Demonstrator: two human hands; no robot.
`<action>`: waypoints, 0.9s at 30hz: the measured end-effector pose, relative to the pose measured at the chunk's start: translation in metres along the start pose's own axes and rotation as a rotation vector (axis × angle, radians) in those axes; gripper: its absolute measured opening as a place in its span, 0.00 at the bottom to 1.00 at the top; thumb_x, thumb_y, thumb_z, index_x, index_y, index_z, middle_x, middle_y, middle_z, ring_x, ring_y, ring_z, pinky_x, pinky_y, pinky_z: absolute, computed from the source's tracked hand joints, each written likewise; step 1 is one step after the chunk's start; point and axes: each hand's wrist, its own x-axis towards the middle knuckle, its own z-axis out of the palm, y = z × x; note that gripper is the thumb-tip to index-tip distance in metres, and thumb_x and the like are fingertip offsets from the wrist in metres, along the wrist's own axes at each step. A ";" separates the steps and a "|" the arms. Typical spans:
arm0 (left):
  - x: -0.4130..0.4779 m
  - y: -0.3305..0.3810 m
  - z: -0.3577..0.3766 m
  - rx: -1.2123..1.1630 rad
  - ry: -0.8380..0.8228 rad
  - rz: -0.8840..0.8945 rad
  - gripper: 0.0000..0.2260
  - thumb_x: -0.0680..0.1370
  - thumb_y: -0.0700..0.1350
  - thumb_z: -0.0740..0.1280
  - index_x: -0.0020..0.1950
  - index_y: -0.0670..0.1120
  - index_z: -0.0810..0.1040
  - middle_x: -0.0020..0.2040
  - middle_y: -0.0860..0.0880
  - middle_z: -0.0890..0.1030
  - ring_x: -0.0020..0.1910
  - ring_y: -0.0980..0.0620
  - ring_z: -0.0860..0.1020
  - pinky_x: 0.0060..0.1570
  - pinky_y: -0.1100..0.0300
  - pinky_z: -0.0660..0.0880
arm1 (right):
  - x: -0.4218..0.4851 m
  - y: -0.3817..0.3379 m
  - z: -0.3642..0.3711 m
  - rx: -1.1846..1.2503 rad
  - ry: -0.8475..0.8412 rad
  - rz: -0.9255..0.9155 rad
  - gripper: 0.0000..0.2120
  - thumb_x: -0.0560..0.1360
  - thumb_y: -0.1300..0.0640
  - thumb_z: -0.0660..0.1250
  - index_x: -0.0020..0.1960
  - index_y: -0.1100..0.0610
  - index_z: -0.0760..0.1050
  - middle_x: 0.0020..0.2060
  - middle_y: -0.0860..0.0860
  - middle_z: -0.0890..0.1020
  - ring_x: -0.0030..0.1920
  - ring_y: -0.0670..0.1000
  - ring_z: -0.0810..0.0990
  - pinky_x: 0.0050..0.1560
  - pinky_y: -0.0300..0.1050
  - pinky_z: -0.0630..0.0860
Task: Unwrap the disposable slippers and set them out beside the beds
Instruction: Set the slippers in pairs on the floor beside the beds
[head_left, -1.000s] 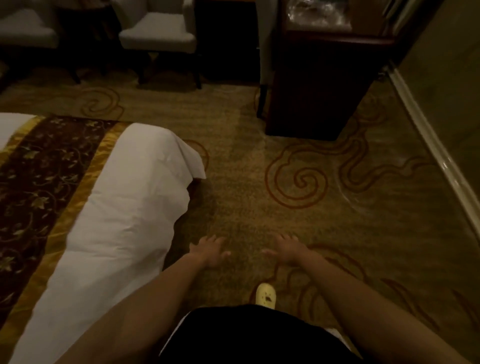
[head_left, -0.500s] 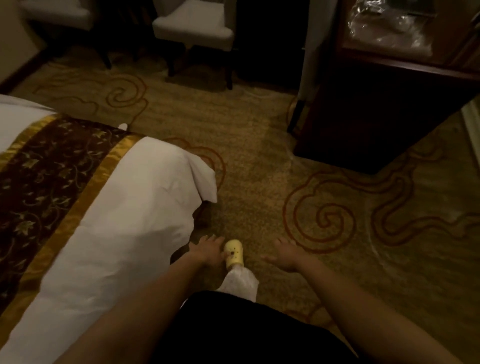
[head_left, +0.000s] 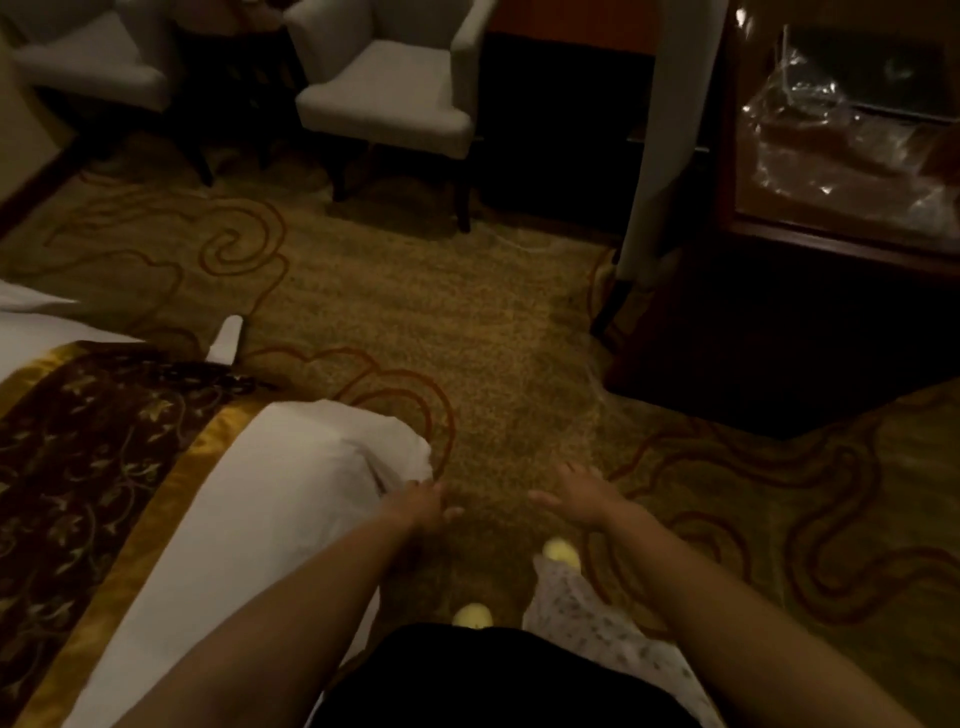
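— What changed?
— Since a moment ago I've walked forward; the bed corner (head_left: 363, 447) now sits by my left hand (head_left: 423, 506).
— Holding anything?
— No, left hand and right hand (head_left: 582, 496) are spread, empty.
— Slippers?
— None visible. Crinkled clear plastic (head_left: 841, 140) lies on the dark desk (head_left: 779, 332), ahead-right, nearer my right hand.

Both forearms are bare from the wrist to the frame's lower edge, with no sleeves, watch or rings on the left hand (head_left: 422, 506) or the right hand (head_left: 584, 496). Below and between the hands sits a black top (head_left: 498, 680), and under the right forearm a pale trouser leg (head_left: 582, 608) with a small dark print. Pale yellow rounded shoes (head_left: 560, 550) show just below the hands, one beneath the right hand's wrist and one nearer the black top.
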 end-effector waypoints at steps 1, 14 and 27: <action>0.012 0.001 -0.010 -0.013 -0.006 -0.009 0.28 0.80 0.59 0.53 0.76 0.48 0.54 0.77 0.44 0.58 0.75 0.42 0.57 0.72 0.42 0.58 | 0.015 -0.001 -0.014 -0.003 -0.003 -0.006 0.39 0.74 0.34 0.54 0.76 0.54 0.48 0.76 0.56 0.53 0.75 0.62 0.50 0.72 0.57 0.53; 0.147 0.017 -0.199 -0.453 0.185 -0.185 0.28 0.80 0.55 0.55 0.76 0.43 0.55 0.76 0.41 0.61 0.73 0.40 0.62 0.71 0.50 0.61 | 0.223 -0.026 -0.250 -0.328 -0.124 -0.196 0.37 0.75 0.35 0.53 0.75 0.57 0.51 0.75 0.57 0.56 0.74 0.62 0.54 0.71 0.59 0.56; 0.221 -0.097 -0.313 -0.681 0.167 -0.408 0.26 0.81 0.55 0.54 0.76 0.44 0.56 0.75 0.42 0.62 0.74 0.42 0.61 0.72 0.50 0.59 | 0.387 -0.187 -0.357 -0.612 -0.274 -0.457 0.39 0.73 0.33 0.53 0.76 0.53 0.48 0.76 0.55 0.52 0.74 0.60 0.52 0.71 0.59 0.55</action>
